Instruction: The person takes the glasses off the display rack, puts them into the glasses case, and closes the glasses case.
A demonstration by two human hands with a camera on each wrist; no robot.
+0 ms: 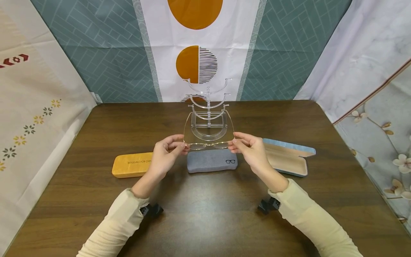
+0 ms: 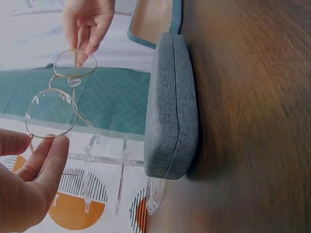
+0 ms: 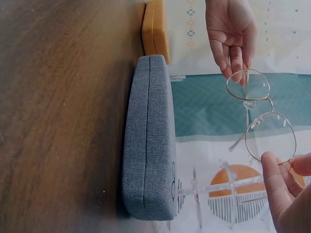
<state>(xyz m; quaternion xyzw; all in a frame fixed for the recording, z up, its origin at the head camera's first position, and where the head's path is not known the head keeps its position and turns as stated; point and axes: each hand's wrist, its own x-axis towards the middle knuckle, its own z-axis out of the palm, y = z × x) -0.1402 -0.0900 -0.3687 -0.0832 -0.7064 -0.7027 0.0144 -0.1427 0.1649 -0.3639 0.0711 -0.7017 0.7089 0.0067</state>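
Note:
A pair of glasses (image 1: 205,144) with thin gold rims and clear round lenses is held up in both hands, its temples unfolded and pointing away towards the stand. My left hand (image 1: 167,152) pinches the left hinge corner between thumb and fingers. At the opposite corner my right hand (image 1: 252,150) grips the frame the same way. Below and just behind the glasses lies a closed grey glasses case (image 1: 212,162) with a small glasses print. Beyond the glasses stands a clear tiered display stand (image 1: 208,116), its curved arms holding nothing.
A closed yellow glasses case (image 1: 128,166) lies at the left, partly behind the left hand. On the right a blue glasses case (image 1: 289,160) lies open, showing its beige lining. All rest on the brown wooden table (image 1: 205,214), with patterned cloth (image 1: 112,53) behind.

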